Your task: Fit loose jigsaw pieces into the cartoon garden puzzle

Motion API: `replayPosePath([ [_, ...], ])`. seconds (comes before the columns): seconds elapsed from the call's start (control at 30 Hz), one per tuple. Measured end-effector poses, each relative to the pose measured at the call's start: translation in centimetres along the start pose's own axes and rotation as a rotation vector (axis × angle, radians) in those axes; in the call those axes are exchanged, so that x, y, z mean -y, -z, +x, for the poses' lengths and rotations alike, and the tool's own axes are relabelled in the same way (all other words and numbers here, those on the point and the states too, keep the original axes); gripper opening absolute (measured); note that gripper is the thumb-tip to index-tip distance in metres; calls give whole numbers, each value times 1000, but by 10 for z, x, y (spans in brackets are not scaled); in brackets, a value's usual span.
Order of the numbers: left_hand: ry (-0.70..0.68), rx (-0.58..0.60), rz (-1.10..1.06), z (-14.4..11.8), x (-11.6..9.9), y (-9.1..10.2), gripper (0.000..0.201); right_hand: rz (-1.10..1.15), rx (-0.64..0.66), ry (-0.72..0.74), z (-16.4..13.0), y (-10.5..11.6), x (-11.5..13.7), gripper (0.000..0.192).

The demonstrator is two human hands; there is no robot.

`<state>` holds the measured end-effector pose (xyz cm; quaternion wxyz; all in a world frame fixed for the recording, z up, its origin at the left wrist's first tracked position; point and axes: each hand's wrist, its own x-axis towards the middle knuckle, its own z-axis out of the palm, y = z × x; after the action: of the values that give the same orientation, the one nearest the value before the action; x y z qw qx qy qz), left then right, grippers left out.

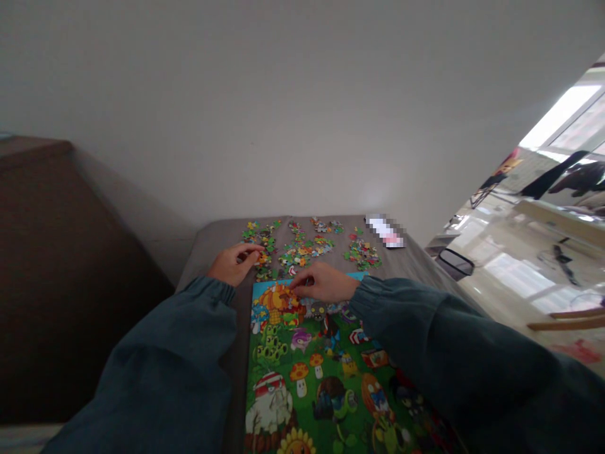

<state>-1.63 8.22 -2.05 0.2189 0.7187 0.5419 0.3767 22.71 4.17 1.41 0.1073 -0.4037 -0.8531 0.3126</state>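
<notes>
A colourful cartoon puzzle sheet with plants, mushrooms and a sunflower lies in front of me. Over its upper part, my right hand has thumb and fingertips pressed together; whatever is between them is hidden or too small to make out. To the left of the sheet's top edge, my left hand is curled in a pinch at a strip of loose jigsaw pieces. I cannot see whether a piece is in its fingertips. More loose pieces lie in a cluster just beyond the sheet, between my hands.
Another group of jigsaw pieces lies to the right on the grey cloth-covered table. A phone rests near the back right corner. A pale wall rises directly behind the table, and a dark brown furniture piece stands at left.
</notes>
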Motion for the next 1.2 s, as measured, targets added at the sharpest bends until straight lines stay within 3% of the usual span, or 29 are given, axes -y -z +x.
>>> replayPosePath([
  [0.37,9,10,-1,-1,4,-1,44,77,-23,-94,-1,-4,-10,22],
  [0.73,-14,5,-2,0,5,0,42,-89,46,254,5,-5,1,24],
  [1.2,-24,32,-5,1,9,1,42,-109,12,215,9,-11,4,28],
])
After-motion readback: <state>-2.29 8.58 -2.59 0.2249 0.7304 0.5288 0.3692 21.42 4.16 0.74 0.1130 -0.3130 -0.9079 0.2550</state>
